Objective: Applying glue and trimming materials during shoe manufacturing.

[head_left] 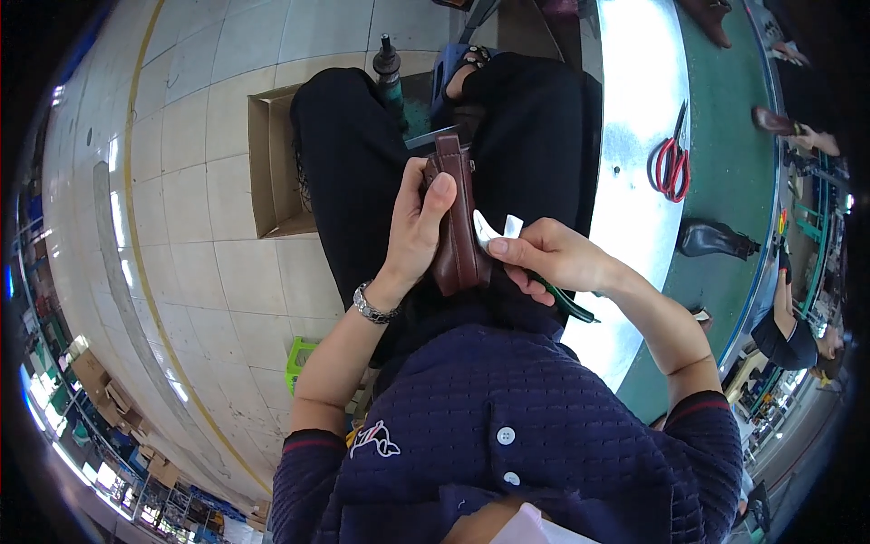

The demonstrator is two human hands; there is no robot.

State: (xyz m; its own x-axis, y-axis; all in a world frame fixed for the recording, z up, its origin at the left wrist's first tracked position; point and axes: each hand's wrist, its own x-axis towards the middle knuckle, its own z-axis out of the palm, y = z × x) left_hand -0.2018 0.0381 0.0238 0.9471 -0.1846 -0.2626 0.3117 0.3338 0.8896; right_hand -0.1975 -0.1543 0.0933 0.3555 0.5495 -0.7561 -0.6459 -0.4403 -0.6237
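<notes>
My left hand (419,222) is closed round a stitched brown leather piece (460,245), which looks like a shoe upper and stands upright over my lap. The thumb presses on its side near the top, where a short strap-like end sticks up. Close by its right side, my right hand (553,256) is closed in a pinch on a curved white strip (483,228). A green-handled tool (573,308) also sits in the right hand, its handle pointing down and right; the fingers hide its head. Whether the strip touches the leather I cannot tell.
A pale bench top (634,172) runs along my right, with red-handled scissors (671,168) and a black shoe (716,239) on the green surface beside it. On the floor are an open cardboard box (265,168), a green metal post (390,82) and a green stool (297,358).
</notes>
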